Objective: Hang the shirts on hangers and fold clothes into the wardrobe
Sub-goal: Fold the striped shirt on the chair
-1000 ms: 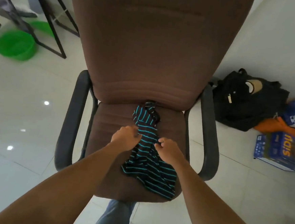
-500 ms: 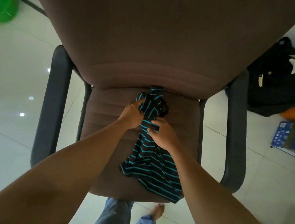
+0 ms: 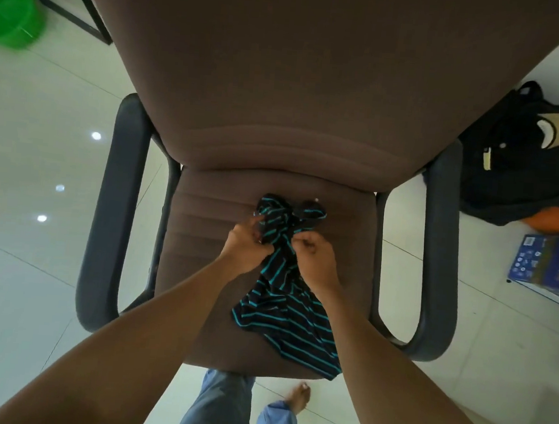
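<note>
A black shirt with thin teal stripes [image 3: 287, 323] lies bunched on the seat of a brown office chair [image 3: 199, 272]. Its lower part trails toward the seat's front edge, and its upper part is crumpled near the backrest. My left hand [image 3: 243, 247] is closed on the shirt's upper left part. Just to the right of it, my right hand [image 3: 314, 259] grips the cloth too. The two hands are close together, with a twisted strip of fabric between them.
The chair has a tall brown backrest [image 3: 298, 79] and black armrests [image 3: 110, 215] on both sides. A green basin [image 3: 9, 13] and a black metal frame [image 3: 86, 12] are at the far left. A black backpack [image 3: 523, 157] and a blue box [image 3: 548, 266] lie on the tiled floor at right.
Both hands moved up the shirt toward the backrest and closed on its upper part, bunching it. The camera has leaned in closer over the chair.
</note>
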Action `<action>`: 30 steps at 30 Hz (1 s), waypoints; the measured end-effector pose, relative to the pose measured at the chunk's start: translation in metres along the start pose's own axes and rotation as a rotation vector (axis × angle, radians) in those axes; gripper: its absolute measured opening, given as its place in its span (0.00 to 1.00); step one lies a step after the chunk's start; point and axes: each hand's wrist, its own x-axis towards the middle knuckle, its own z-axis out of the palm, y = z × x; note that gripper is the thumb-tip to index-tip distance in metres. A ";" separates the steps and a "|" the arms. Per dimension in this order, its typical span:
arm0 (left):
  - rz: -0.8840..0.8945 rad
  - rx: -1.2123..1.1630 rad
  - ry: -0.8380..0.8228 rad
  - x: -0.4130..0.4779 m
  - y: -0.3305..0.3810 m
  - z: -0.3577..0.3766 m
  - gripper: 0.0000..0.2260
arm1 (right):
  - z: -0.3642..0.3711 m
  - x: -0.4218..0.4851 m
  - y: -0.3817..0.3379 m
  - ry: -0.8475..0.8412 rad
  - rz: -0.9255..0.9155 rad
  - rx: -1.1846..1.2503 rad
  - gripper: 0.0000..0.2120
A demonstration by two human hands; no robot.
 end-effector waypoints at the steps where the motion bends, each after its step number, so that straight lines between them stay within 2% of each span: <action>1: -0.003 -0.011 -0.028 -0.004 -0.005 0.001 0.26 | 0.003 0.002 -0.002 0.032 -0.007 0.036 0.06; 4: -0.012 0.018 -0.060 -0.018 -0.015 0.004 0.18 | 0.008 0.011 0.003 0.140 -0.011 0.054 0.14; 5: -0.013 0.038 -0.077 -0.021 -0.020 0.005 0.15 | 0.008 0.010 0.001 0.147 -0.008 0.062 0.13; 6: -0.017 0.082 -0.106 -0.024 -0.023 0.005 0.14 | 0.007 0.007 -0.002 0.130 0.000 0.051 0.12; 9: -0.029 0.221 -0.164 -0.028 -0.032 0.002 0.08 | 0.006 0.005 0.005 0.043 0.042 -0.095 0.19; 12: -0.013 0.343 -0.106 -0.029 -0.039 -0.001 0.05 | 0.004 -0.001 0.014 -0.009 0.069 -0.265 0.19; 15: 0.044 0.280 -0.037 -0.027 -0.038 -0.002 0.08 | 0.003 -0.009 0.023 -0.126 0.097 -0.393 0.17; 17: 0.062 0.312 -0.023 -0.025 -0.036 -0.004 0.10 | 0.003 -0.014 0.029 -0.212 0.121 -0.426 0.13; 21: 0.061 0.475 0.103 -0.019 -0.031 -0.009 0.09 | 0.001 -0.018 0.043 -0.258 0.116 -0.372 0.04; 23: 0.092 0.554 0.080 -0.014 -0.025 -0.009 0.23 | 0.000 -0.020 0.049 -0.256 0.059 -0.350 0.06; 25: 0.151 0.615 0.047 -0.008 -0.018 -0.010 0.26 | 0.000 -0.023 0.050 -0.297 0.047 -0.360 0.03; 27: 0.229 0.619 0.025 -0.005 -0.010 -0.008 0.19 | 0.002 -0.024 0.047 -0.313 0.072 -0.326 0.04; 30: 0.152 0.382 -0.107 -0.012 -0.001 -0.002 0.09 | 0.007 -0.027 0.035 -0.198 0.263 0.025 0.03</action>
